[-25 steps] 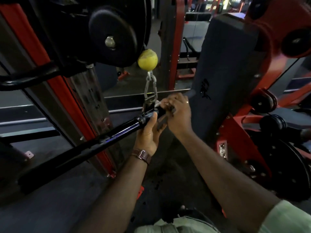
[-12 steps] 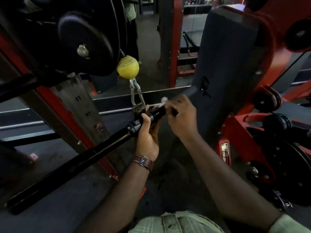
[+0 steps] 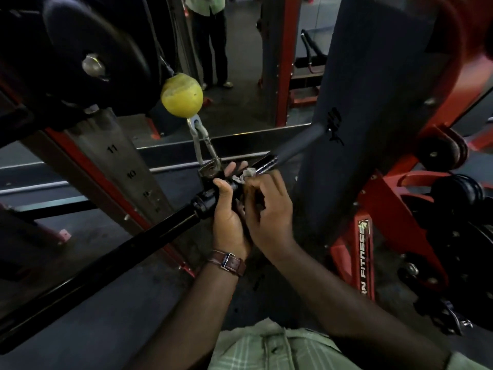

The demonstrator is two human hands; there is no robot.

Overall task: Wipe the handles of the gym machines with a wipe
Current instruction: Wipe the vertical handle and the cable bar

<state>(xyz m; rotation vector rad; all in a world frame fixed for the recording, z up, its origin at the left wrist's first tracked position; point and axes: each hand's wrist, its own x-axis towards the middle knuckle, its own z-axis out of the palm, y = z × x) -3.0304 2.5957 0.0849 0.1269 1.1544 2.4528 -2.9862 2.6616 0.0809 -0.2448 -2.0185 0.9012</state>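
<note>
1. Left hand (image 3: 228, 217): palm turned up beneath the black bar handle (image 3: 106, 252), thumb curled over the top of the bar just beside its central swivel; the hand grips the bar. A brown leather watch strap (image 3: 228, 263) circles the wrist.
2. Right hand (image 3: 269, 212): fingers bent, pinching a small crumpled white wipe (image 3: 246, 175) against the bar, directly to the right of the left thumb.
3. Wipe: lies on the upper side of the bar, between the two hands, touching the glossy black collar where the bar's right-hand section begins.
4. Bar handle: long and black, running from lower left up to the right, where its grey far end passes in front of a dark upright pad (image 3: 373, 102).
5. Carabiner (image 3: 204, 145): silvery, links the bar's central swivel to a yellow ball stop (image 3: 182, 95) on the cable above.
6. Weight stack (image 3: 125, 166): metal plates to the left, with the numerals 11 and 10 legible.
7. Machine frame (image 3: 394, 222): red, on the right, bearing a label that ends in "FITNESS".
8. Background: the legs of a second person (image 3: 210, 41) standing on the floor.
</note>
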